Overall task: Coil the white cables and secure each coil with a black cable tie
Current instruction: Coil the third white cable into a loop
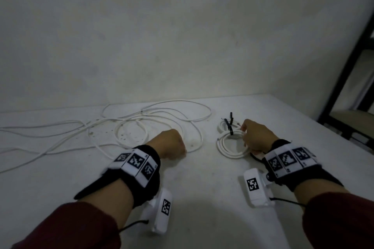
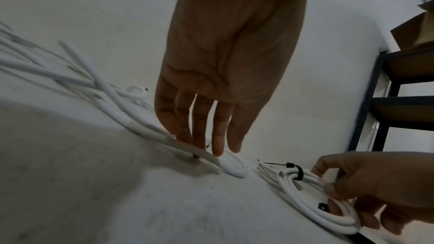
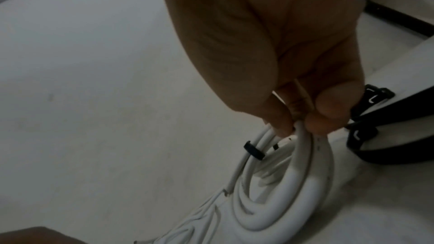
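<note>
Loose white cable [image 1: 153, 121] sprawls in wide loops over the left and middle of the white table [image 1: 202, 198]. My left hand [image 1: 175, 143] reaches down onto it. In the left wrist view its straight fingers [image 2: 217, 147] touch a strand of the loose cable [image 2: 105, 90]. To the right lies a coiled white cable [image 1: 230, 147] bound by a black cable tie [image 1: 229, 128]. My right hand [image 1: 245, 135] pinches that coil's rim; the right wrist view shows thumb and fingertips [image 3: 314, 123] closed on the coil [image 3: 281, 201] near its tie [image 3: 253, 152]. A second black tie [image 1: 231, 116] stands just behind.
A plain wall runs along the table's far edge. A black metal shelf [image 1: 348, 62] stands off the table's right side, close to the right edge. A black strap [image 3: 375, 136] lies beside the coil in the right wrist view.
</note>
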